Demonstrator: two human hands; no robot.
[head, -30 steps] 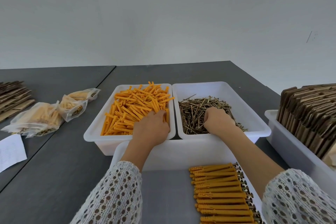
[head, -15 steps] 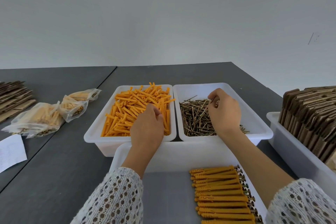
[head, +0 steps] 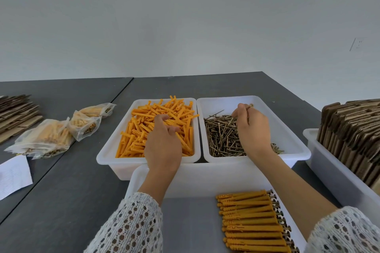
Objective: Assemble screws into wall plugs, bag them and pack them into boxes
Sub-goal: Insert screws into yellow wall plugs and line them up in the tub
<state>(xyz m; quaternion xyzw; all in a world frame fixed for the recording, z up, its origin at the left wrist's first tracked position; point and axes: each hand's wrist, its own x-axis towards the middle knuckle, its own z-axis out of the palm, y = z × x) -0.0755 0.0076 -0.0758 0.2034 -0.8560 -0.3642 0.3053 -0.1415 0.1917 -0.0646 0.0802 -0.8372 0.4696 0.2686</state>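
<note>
Lifting clear of the screws (head: 224,137) beneath it, the right hand (head: 251,127) now pinches one screw (head: 249,109); the left hand (head: 163,144), fingers curled, keeps rummaging among wall plugs (head: 156,125), so joining comes next.

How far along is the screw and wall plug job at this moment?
Done: a row of assembled plugs in the near tray and filled bags on the table. In hand: right hand pinches a screw; left hand reaches among loose plugs. Left: both bins remain well stocked; flat cartons unfilled.
</note>
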